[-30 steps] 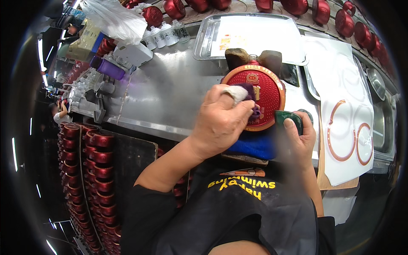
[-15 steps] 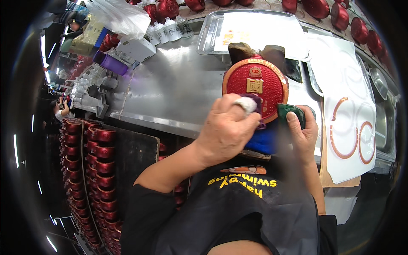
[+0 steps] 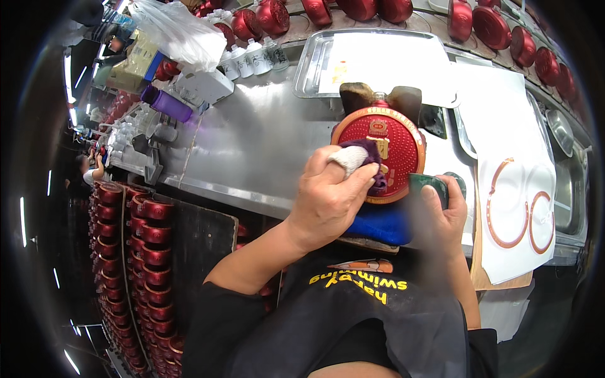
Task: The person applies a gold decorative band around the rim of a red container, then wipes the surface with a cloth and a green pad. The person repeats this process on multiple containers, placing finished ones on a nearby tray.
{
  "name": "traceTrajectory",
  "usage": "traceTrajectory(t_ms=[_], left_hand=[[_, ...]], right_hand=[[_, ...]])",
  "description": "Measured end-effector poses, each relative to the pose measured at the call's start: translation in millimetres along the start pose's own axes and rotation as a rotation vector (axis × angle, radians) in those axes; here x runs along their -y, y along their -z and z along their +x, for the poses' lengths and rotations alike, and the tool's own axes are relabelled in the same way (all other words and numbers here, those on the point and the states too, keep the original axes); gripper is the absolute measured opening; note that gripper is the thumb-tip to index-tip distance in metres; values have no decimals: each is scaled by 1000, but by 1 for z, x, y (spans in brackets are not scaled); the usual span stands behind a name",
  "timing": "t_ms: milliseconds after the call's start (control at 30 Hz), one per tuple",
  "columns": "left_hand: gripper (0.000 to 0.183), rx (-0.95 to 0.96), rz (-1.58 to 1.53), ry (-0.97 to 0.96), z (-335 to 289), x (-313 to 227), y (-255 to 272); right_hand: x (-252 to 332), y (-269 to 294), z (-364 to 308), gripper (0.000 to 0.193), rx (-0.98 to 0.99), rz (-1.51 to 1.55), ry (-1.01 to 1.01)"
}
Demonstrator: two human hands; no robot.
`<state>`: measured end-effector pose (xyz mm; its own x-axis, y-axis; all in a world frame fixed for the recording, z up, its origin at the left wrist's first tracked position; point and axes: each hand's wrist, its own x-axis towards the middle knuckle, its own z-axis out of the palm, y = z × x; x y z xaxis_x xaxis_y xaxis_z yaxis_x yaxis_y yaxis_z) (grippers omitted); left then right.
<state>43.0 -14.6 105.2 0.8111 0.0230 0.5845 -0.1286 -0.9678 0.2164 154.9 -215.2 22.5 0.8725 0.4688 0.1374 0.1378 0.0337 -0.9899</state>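
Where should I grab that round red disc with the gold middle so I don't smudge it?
Hold the round red disc by its bare upper-right rim, coming from the right. Its flat, patterned face looks up, and the left hand with a purple cloth covers its lower-left part.

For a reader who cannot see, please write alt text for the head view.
A person's left hand presses a cloth-wrapped finger on a round red disc with gold trim, while the right hand holds a dark green block. They work over a metal table.
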Motion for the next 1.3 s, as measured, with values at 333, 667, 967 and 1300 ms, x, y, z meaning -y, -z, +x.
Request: traceTrajectory(t_ms=[333,667,967,1300], left_hand=[[24,16,-45,-198,40,24,-15],[25,4,-116,-231,28,21,-7],[22,-86,-71,-69,24,42,-10],[61,346,-986,800,13,110,-13]], right_hand=[[-1,-2,0,30,3,-51,1],[4,-2,2,30,3,-120,18],[21,14,-4,23,30,-47,-20],[90,99,161,37,139,-525,505]])
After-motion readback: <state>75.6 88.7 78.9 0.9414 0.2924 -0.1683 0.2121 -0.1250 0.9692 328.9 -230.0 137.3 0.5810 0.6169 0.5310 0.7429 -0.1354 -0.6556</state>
